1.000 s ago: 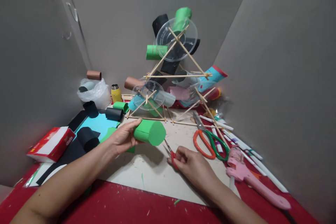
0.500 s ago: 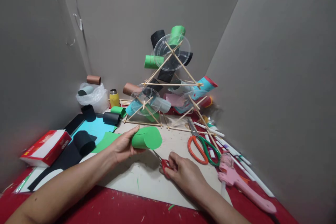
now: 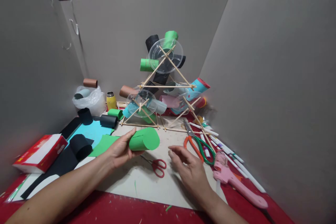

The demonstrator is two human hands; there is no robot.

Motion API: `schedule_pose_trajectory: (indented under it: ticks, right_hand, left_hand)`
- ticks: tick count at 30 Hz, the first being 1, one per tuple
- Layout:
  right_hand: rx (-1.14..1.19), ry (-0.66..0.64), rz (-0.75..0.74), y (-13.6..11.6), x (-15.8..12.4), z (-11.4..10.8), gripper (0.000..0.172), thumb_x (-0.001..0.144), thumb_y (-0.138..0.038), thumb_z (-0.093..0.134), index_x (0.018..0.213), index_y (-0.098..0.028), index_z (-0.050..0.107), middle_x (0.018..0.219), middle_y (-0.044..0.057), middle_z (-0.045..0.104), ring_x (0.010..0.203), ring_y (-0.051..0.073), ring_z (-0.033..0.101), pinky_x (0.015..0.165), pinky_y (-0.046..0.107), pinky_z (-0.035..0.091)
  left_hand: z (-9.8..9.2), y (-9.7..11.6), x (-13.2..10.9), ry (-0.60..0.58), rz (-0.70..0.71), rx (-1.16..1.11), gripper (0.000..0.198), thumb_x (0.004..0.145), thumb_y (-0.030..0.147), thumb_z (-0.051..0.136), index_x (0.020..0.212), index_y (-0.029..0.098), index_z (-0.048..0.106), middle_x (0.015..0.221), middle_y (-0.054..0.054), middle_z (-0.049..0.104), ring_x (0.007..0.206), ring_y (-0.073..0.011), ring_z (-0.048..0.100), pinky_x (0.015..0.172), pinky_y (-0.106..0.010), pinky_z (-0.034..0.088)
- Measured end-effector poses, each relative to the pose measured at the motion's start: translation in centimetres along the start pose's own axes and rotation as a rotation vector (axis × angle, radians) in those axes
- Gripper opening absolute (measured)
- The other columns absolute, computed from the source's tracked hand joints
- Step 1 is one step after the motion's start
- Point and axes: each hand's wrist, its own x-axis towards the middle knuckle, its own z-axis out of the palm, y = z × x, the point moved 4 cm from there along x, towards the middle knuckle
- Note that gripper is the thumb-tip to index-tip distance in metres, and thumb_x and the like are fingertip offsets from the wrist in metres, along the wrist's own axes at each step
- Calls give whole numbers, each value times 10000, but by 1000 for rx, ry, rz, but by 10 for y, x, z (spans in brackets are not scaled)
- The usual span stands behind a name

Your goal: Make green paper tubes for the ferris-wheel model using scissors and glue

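Between the thumb and fingers of my left hand (image 3: 122,150) is a green paper tube (image 3: 144,139), its covered round end turned to the right. My right hand (image 3: 187,168) holds nothing, its fingers apart and slightly curled above the board. Small red-handled scissors (image 3: 159,168) lie on the pale board (image 3: 120,182) between my hands, their blades pointing left beneath the tube. Behind them stands a model of wooden sticks (image 3: 168,86) and clear plastic discs (image 3: 177,50), with coloured tubes fixed round the discs.
At right lie a pink glue gun (image 3: 238,185), large orange-and-green scissors (image 3: 203,148) and several markers (image 3: 252,175). At left are a red tissue box (image 3: 42,154), black paper (image 3: 64,154), a blue sheet (image 3: 90,128) and black tubes (image 3: 109,120). A yellow bottle (image 3: 111,101) stands behind.
My right hand has let go of the red scissors, which now lie on the board, and has drawn back to the right. My left hand still holds the green tube. The view has shifted slightly.
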Motion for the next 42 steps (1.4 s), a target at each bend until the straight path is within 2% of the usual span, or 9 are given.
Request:
schedule_pose_trajectory:
  ticks: [4, 8, 13, 19, 23, 27, 31, 37, 42]
  right_hand:
    - [85, 157, -179, -6, -7, -11, 579, 947, -541, 479, 1410, -195, 451, 1372, 159, 562, 1222, 289, 556, 967, 438, 489]
    - [184, 136, -294, -11, -14, -10, 664, 974, -600, 377, 1554, -326, 208, 1576, 90, 347, 1423, 301, 354, 1084, 512, 406]
    - [215, 34, -238, -15, -19, -3, 692, 980, -629, 307, 1573, -308, 150, 1598, 92, 313, 1455, 299, 302, 1150, 524, 320]
    - [214, -36, -225, -19, -25, 7, 619, 1016, -536, 323, 1567, -288, 190, 1571, 106, 364, 1433, 263, 355, 1170, 481, 307]
    - [230, -64, -221, -21, -28, 9, 628, 1016, -529, 331, 1573, -291, 163, 1573, 106, 361, 1434, 261, 355, 1168, 475, 315]
    - [259, -79, -208, -21, -30, 10, 613, 1020, -514, 336, 1570, -309, 160, 1577, 91, 358, 1437, 255, 349, 1168, 468, 316]
    - [278, -94, -199, -20, -31, 10, 616, 1016, -517, 343, 1566, -282, 196, 1572, 102, 365, 1440, 269, 341, 1172, 483, 302]
    - [250, -95, -251, -20, -29, 5, 611, 1012, -548, 323, 1565, -374, 130, 1614, 38, 285, 1470, 250, 273, 1191, 487, 254]
    - [195, -111, -306, -23, -30, 5, 613, 1015, -533, 339, 1563, -399, 100, 1633, 1, 234, 1485, 230, 231, 1204, 451, 235]
  left_hand:
    - [8, -6, -9, -46, 38, 58, 253, 902, 324, 646, 1071, 138, 677, 1029, -110, 730, 795, -186, 703, 702, -311, 593]
    - [22, -21, -20, -205, 72, 165, 276, 878, 333, 678, 1047, 118, 713, 1079, -140, 727, 907, -217, 694, 820, -341, 572]
    - [32, -44, -27, -354, 78, 274, 305, 832, 296, 729, 1093, 140, 722, 1014, -113, 740, 876, -203, 668, 891, -357, 514]
    - [37, -49, -36, -435, 121, 560, 294, 812, 362, 743, 1041, 178, 744, 906, -40, 723, 803, -152, 610, 797, -263, 471]
    - [42, -50, -42, -512, 180, 677, 336, 867, 371, 681, 1166, 218, 686, 1027, -32, 703, 900, -168, 596, 863, -279, 458]
    - [39, -55, -42, -495, 179, 725, 323, 896, 408, 635, 1155, 217, 667, 999, -26, 686, 855, -155, 581, 815, -261, 461]
    - [39, -55, -43, -472, 216, 773, 359, 906, 433, 610, 1178, 201, 650, 1043, -38, 667, 933, -179, 570, 903, -305, 449]
    - [35, -53, -39, -448, 237, 852, 326, 924, 457, 567, 934, 146, 662, 807, -29, 615, 940, -203, 564, 857, -310, 447]
    - [34, -54, -37, -453, 225, 828, 305, 922, 453, 573, 919, 160, 657, 750, -11, 585, 930, -198, 563, 799, -282, 448]
